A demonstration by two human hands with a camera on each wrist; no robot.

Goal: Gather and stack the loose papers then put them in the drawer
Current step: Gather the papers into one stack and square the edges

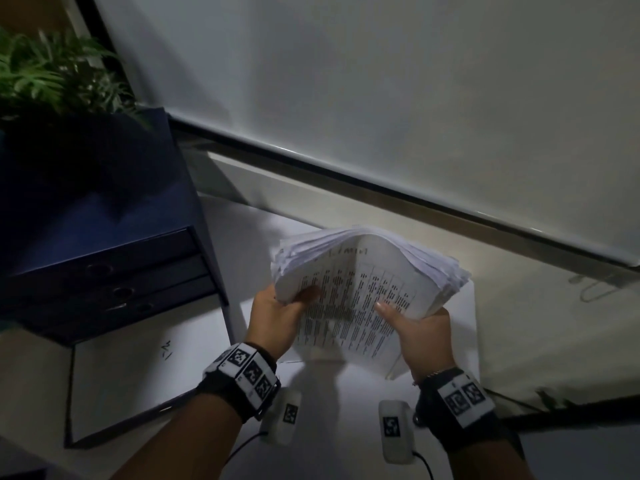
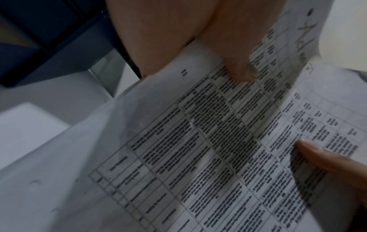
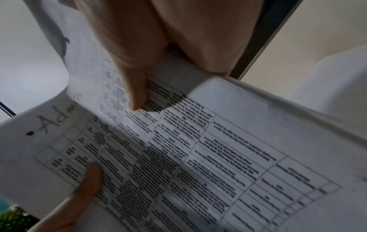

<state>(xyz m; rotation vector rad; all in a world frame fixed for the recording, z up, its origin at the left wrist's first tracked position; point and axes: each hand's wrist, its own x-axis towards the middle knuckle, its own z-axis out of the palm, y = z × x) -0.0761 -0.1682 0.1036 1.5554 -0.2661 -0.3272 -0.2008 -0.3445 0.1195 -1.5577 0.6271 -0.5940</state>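
A thick stack of printed papers (image 1: 360,292) stands nearly upright above the white desk, bowed in the middle, with a table of text facing me. My left hand (image 1: 280,313) grips its left edge, thumb on the front sheet. My right hand (image 1: 415,327) grips the right edge, thumb (image 1: 384,308) pressed on the print. Close up, the stack of papers (image 2: 208,149) shows my left thumb (image 2: 236,69) lying on the table of text; in the right wrist view the papers (image 3: 198,157) bear handwriting beside my right thumb (image 3: 135,94). A dark blue drawer unit (image 1: 114,271) stands at left, all drawers pushed in.
A flat white box with a dark rim (image 1: 131,375) lies on the desk in front of the drawer unit. More white sheets (image 1: 464,327) lie under the held stack. A green plant (image 1: 52,74) sits on the unit. A roller blind (image 1: 381,98) hangs behind the desk.
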